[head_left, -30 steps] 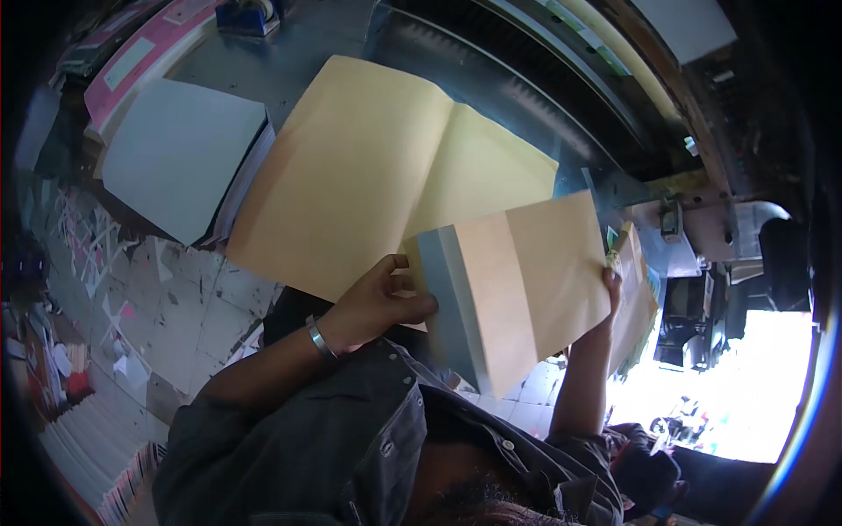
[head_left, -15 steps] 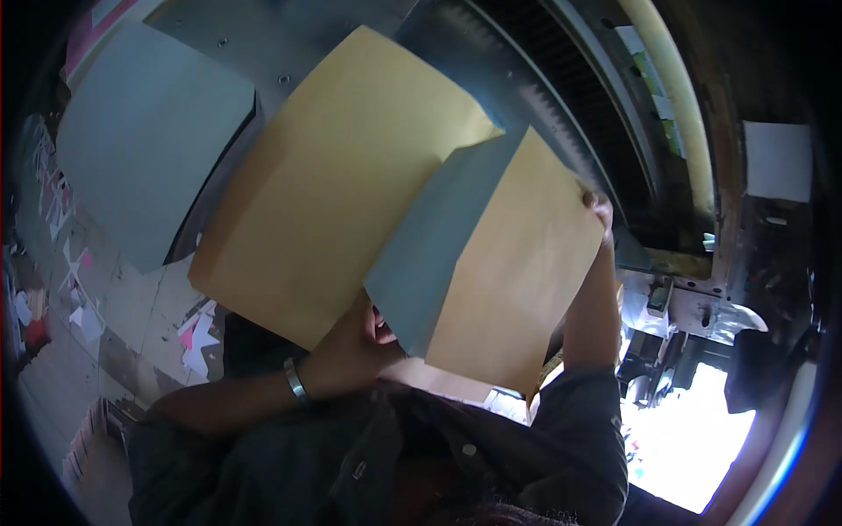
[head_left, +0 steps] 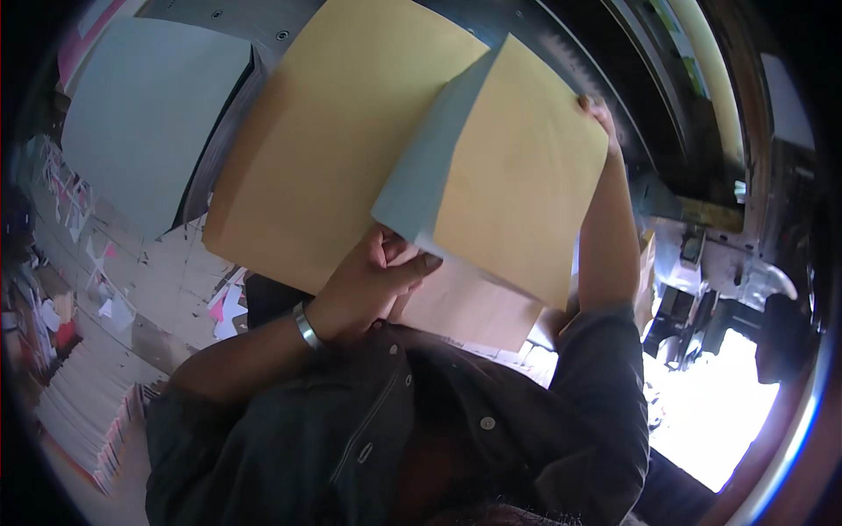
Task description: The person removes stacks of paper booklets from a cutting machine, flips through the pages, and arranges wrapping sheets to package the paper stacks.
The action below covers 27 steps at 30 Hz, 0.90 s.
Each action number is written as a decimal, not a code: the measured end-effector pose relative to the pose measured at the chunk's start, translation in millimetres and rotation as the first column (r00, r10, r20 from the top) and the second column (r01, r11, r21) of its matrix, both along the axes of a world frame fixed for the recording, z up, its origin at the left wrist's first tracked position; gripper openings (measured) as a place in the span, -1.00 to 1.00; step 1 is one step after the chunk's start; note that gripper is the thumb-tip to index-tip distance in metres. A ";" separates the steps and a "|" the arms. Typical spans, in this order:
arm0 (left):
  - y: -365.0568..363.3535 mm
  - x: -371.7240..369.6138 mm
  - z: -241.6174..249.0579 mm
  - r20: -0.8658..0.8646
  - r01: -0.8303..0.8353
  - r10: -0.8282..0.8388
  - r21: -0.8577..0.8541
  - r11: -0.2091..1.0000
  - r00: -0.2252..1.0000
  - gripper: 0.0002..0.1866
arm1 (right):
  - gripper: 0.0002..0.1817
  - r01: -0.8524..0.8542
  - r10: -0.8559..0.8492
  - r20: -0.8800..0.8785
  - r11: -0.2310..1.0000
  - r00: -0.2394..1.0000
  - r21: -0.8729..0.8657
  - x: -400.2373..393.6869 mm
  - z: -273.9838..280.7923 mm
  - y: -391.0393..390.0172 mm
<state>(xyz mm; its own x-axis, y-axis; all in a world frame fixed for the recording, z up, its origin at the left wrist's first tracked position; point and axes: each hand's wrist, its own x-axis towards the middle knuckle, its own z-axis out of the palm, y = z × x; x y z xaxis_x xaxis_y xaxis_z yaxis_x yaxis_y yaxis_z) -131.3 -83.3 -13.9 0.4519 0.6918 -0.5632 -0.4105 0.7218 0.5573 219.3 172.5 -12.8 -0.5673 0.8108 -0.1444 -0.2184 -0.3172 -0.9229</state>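
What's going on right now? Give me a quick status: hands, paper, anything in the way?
Left hand grips the near edge of the paper stack; right hand holds its far corner. Stack lifted, tilted over the big yellow sheet. Nothing blocking.

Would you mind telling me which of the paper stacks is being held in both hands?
The smaller yellow stack with the grey edge: left hand grips its near corner, right hand its far one. The big yellow stack and grey stack lie untouched.

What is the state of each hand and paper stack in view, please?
left hand: gripping the near edge of the held yellow stack.
right hand: holding that stack's far corner.
held yellow stack: lifted and tilted, grey edge showing.
large yellow stack: lying flat underneath.
pale blue sheets: flat, untouched.
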 end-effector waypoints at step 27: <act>37.4 -54.3 -44.9 -0.830 0.608 0.347 0.557 0.566 0.437 -0.75 | -0.32 -0.055 -0.795 0.527 0.537 0.299 0.842 -97.8 -60.5 -297.9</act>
<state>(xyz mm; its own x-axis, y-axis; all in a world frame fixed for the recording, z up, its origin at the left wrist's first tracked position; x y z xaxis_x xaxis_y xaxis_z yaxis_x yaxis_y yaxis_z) -185.7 -45.9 -58.8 0.2446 0.9696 -0.0102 0.6289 -0.1506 0.7627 121.5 -125.5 -73.3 -0.0765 0.9273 0.3664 0.8316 0.2621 -0.4897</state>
